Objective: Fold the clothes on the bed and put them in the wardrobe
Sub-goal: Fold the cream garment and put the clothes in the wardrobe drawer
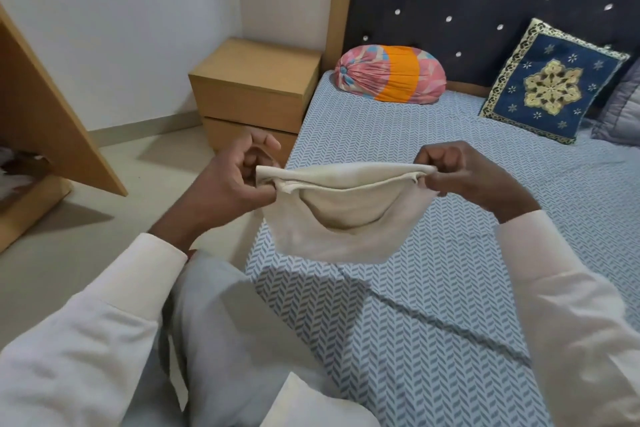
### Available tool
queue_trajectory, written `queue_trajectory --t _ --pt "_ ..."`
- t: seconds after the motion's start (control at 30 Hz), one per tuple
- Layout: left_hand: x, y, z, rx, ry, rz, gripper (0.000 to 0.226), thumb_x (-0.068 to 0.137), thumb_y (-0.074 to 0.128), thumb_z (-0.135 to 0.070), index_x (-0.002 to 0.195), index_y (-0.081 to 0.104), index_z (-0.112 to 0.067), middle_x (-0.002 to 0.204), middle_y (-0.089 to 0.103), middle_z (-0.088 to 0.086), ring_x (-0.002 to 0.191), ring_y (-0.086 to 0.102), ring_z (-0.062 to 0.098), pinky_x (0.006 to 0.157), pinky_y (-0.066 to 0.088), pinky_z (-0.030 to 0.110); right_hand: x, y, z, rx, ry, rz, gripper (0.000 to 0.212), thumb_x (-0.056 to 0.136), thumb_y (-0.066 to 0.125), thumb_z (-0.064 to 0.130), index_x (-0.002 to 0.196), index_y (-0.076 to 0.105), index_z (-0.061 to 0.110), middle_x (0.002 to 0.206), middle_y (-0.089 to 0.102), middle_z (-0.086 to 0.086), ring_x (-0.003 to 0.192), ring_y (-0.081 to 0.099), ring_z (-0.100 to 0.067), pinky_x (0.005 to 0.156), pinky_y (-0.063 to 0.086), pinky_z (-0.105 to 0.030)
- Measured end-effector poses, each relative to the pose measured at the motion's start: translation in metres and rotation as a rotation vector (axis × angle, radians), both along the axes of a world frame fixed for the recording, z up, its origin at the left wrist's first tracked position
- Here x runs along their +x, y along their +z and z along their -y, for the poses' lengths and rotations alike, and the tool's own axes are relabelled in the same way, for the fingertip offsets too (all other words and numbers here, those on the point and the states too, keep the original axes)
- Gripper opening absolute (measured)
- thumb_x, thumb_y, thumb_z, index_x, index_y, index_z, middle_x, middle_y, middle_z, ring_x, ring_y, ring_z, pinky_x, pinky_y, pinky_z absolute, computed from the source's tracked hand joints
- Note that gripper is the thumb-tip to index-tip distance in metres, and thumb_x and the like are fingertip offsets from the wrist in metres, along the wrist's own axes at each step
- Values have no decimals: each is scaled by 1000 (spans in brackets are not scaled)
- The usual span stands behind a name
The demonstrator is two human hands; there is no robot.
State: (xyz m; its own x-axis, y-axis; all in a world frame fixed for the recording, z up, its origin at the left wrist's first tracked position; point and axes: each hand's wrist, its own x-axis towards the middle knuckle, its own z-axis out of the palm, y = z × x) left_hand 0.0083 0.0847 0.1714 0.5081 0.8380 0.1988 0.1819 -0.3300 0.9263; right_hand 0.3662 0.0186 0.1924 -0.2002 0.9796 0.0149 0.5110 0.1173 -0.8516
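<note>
Cream cloth: light, limp, sagging mid-span; left hand and right hand pinch its top corners, likely the best hold.

1. A long, plain off-white left sleeve is recorded at 7 o'clock, with the cuff ending at the wrist.
2. The right sleeve, at 4 o'clock, is of the same off-white cloth and faintly creased.
3. The left hand and right hand are bare.
4. A small reddish strip is glimpsed at the left cuff; its kind cannot be determined.
5. Light grey trousers are noted at 6 o'clock, with an off-white shirt hem over them.
</note>
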Motion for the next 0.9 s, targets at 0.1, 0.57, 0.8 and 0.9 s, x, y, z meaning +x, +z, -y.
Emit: queue_trajectory --t 0.1,0.57,0.8,0.9 --pt "4 -10 -13 -143 -100 -32 48 78 69 6 118 52 -15 82 63 -3 67 54 7 61 49 20 4 -2 4 -99 5 4 10 74 63 8 80 64 1 64 54 -11 57 46 -19 47 38 -21" --pt "107 -144 -95 -274 321 -320 54 81 72 -21 128 48 -9 126 58 11 114 57 27 94 45 33 26 -151 -49 -350 -677 145 41 88 62 57 111 49 26 92 67 -9 80 68 -26 60 53 -31" --pt "61 -209 -16 -513 71 -813 41 73 75 -43 91 62 -9 103 70 18 87 68 29 61 44 26 -4 -215 28 -945 -511 201 42 79 78 44 76 62 5 60 64 -9 51 63 -22 56 56 -31" --pt "55 -212 11 -548 9 -899 42 71 77 -49 75 55 -13 76 67 11 62 65 25 56 50 28 -17 -222 47 -947 -555 157 42 73 85 38 71 59 4 52 58 -9 47 57 -22 51 51 -28"
